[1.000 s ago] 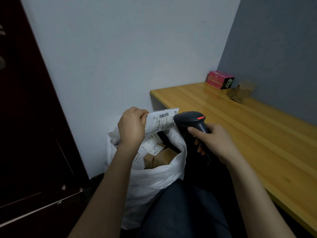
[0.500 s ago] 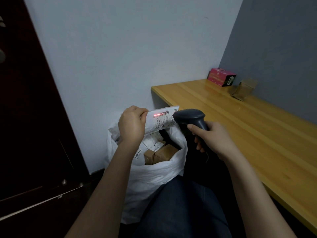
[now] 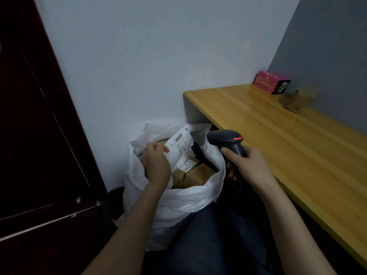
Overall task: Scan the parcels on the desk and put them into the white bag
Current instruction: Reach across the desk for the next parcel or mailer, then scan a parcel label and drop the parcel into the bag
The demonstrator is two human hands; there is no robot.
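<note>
Pinches a flat white parcel at its near edge with the left hand, thumb and fingers clamped on the wrapper, with the printed label and barcode facing up and toward the right hand. Holds it at the mouth of the white bag, which stands open below and around the left hand, presumably so that a simple release drops the parcel onto the brown boxes just to the right of the left knuckles. Grips the black scanner with the right hand, fingers wrapped round the handle and forefinger laid at its front, probably to keep the trigger ready. Aims the scanner head toward the left hand, across the bag's rim and close to the label. Shows no red beam on the barcode, which suggests the bagging step rather than the reading step. Keeps the tabletop on the outer side of the right hand, within easy reach for the next pick. Carries there a pink box and a small brown packet, both well beyond the right hand and close to the grey wall.
</note>
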